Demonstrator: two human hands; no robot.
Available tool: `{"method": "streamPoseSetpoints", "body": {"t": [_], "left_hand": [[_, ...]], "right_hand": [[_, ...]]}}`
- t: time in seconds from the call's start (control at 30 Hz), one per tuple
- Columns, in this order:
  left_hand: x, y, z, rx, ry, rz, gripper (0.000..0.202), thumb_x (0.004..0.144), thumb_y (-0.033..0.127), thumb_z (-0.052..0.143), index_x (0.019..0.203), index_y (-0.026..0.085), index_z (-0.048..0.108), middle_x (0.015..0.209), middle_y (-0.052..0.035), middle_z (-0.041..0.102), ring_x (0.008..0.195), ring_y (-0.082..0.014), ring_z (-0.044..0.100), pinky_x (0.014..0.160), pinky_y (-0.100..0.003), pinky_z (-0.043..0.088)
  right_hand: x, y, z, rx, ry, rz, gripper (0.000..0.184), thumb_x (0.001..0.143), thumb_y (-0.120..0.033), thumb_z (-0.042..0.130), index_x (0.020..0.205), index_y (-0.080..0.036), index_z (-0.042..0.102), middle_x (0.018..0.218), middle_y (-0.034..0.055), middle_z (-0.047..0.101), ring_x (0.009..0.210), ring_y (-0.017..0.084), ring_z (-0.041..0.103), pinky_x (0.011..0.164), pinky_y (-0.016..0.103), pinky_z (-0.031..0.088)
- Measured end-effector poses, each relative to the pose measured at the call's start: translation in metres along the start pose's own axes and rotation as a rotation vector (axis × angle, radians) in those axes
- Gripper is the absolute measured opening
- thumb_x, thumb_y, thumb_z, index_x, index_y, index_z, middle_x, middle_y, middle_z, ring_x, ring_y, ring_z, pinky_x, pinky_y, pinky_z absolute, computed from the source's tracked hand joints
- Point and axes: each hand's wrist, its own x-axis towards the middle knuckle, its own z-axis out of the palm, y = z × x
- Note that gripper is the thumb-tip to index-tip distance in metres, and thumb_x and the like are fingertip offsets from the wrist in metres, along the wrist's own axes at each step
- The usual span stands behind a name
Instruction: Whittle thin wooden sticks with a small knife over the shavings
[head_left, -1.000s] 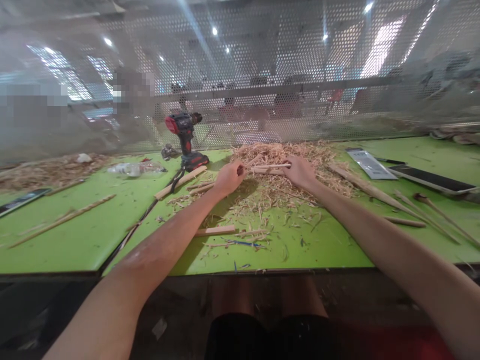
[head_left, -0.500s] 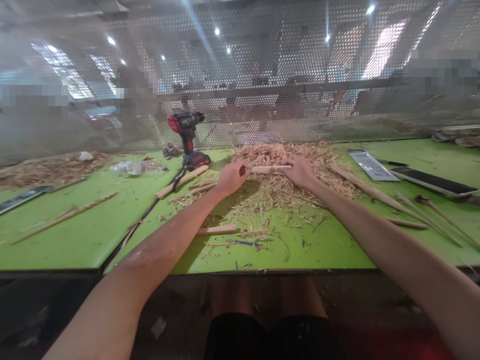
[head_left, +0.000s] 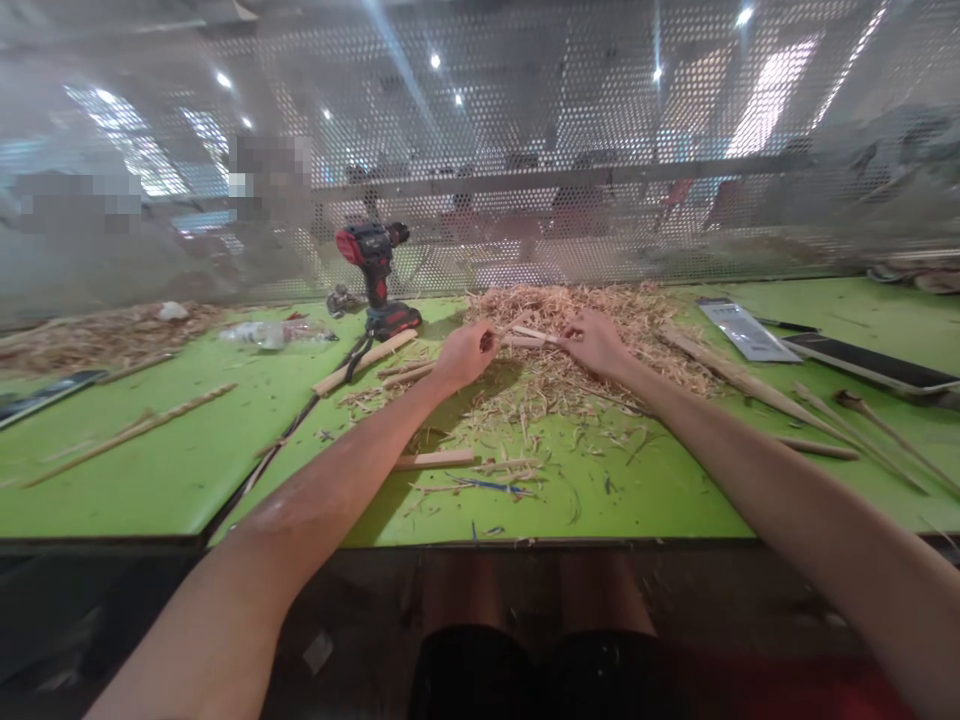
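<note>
My right hand (head_left: 596, 343) pinches a thin pale wooden strip (head_left: 534, 334) near its right end. The strip slants slightly, with its left end higher and pointing toward my left hand (head_left: 466, 354). That hand is closed over the shavings; whatever its fingers hold is hidden. A heap of curled wood shavings (head_left: 555, 305) lies behind and between both hands. Another pale piece of wood (head_left: 521, 342) rests just under the strip. In front of my left hand, a short flat wooden piece (head_left: 439, 460) lies on the green table (head_left: 645, 500).
A red-and-black cordless drill (head_left: 375, 270) stands at the back left beside a crumpled clear plastic wrapper (head_left: 274, 335). Wooden rods (head_left: 750, 380), a white packet (head_left: 750, 330) and a dark flat slab (head_left: 874, 362) lie at right. A perforated screen (head_left: 525, 220) rises behind.
The wooden strip has gone from nearly level to slanting, its left end raised. My right fingers have moved slightly left. My left hand has barely moved.
</note>
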Motion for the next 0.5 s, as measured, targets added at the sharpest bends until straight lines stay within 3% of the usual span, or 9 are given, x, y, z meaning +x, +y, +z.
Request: {"method": "streamPoseSetpoints", "body": {"t": [0.23,0.5], "left_hand": [[0.0,0.001,0.0,-0.003,0.004,0.005,0.011,0.094,0.024,0.059,0.095,0.02,0.068,0.087,-0.0083,0.075,0.08,-0.022,0.065,0.077,-0.033,0.048],[-0.001,0.003,-0.002,-0.015,-0.004,0.001,0.008,0.092,0.023,0.06,0.091,0.021,0.068,0.084,-0.0067,0.074,0.078,-0.0217,0.064,0.076,-0.032,0.049]], "right_hand": [[0.002,-0.003,0.001,0.032,-0.003,0.005,0.031,0.094,-0.042,0.072,0.074,-0.019,0.069,0.092,0.0103,0.068,0.097,0.027,0.056,0.095,0.04,0.042],[-0.003,-0.015,-0.009,-0.04,-0.05,0.046,0.031,0.105,-0.04,0.061,0.087,-0.017,0.071,0.103,0.01,0.074,0.1,0.023,0.054,0.093,0.034,0.04]]}}
